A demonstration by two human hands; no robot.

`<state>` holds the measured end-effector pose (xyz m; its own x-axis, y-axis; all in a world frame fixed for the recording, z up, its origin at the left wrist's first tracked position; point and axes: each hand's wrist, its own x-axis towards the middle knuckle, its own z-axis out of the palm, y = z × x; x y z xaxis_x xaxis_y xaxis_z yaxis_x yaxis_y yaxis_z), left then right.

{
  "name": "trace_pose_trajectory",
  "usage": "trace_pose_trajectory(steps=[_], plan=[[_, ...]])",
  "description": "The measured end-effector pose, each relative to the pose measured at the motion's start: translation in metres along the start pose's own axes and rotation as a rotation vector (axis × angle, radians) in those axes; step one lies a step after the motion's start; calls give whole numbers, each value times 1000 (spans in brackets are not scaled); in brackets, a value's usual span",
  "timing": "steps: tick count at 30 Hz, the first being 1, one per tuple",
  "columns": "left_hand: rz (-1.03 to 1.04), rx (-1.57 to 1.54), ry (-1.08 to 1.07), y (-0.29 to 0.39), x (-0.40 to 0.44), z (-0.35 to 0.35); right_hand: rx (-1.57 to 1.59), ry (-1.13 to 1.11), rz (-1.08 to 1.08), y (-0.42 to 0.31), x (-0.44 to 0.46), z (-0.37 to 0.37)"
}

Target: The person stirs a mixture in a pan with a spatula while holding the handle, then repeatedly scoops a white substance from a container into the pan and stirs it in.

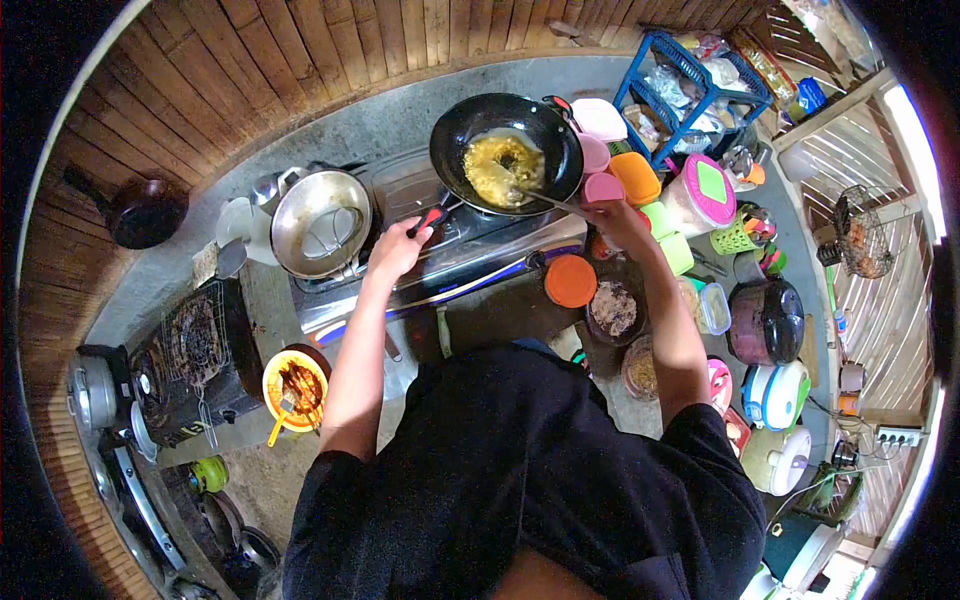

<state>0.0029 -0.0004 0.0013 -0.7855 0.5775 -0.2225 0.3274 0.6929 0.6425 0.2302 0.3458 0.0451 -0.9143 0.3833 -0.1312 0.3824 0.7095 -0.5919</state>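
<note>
A black wok [450, 150] stands on the right side of the metal stove [400, 290], with yellowish food [492, 168] in it. My left hand [396, 250] is closed around the wok's red and black handle [428, 220]. Closed on a spatula [548, 200], my right hand [615, 222] is at the wok's lower right; the tool's tip rests in the food. A silver pan [290, 225] with a wire rack inside sits on the stove's left side, near my left hand.
An orange bowl [271, 385] with dark sauce is at lower left, beside a sooty grill [190, 350]. Many lidded containers, including an orange-lidded one [570, 281], crowd the right. Behind them stands a blue rack [665, 120]. A dark pan [148, 213] hangs on the left wall.
</note>
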Motion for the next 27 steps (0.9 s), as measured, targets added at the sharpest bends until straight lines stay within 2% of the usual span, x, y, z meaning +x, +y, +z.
trace_pose_trajectory(steps=[2,3,5,6,8,9,11,15,17,18,20,24,27], plan=[[22,-9,15,-1,0,1,220,-2,21,37,17,23],[13,-2,18,3,-3,-1,221,-3,21,31,16,23],[4,6,19,7,-5,-5,146,219,-113,5,11,15],[-14,3,5,8,-6,-6,147,220,-112,-2,12,11],[-30,1,-11,6,-4,-4,-130,429,-77,-13,13,4],[1,10,11,3,-2,-2,-130,431,-76,-19,13,1],[29,19,36,-3,0,1,-391,470,35,-28,14,-3],[26,4,11,3,-3,-4,-565,528,-45,0,26,13],[29,4,7,5,-4,-5,-364,420,-95,12,31,24],[13,8,-2,5,-4,-5,-365,418,-95,17,35,29],[-2,13,-11,7,-3,-6,106,143,5,27,45,34],[-20,8,-17,7,-4,-6,228,52,-13,26,45,35],[-4,27,-8,8,-5,-7,175,153,-129,4,31,22]])
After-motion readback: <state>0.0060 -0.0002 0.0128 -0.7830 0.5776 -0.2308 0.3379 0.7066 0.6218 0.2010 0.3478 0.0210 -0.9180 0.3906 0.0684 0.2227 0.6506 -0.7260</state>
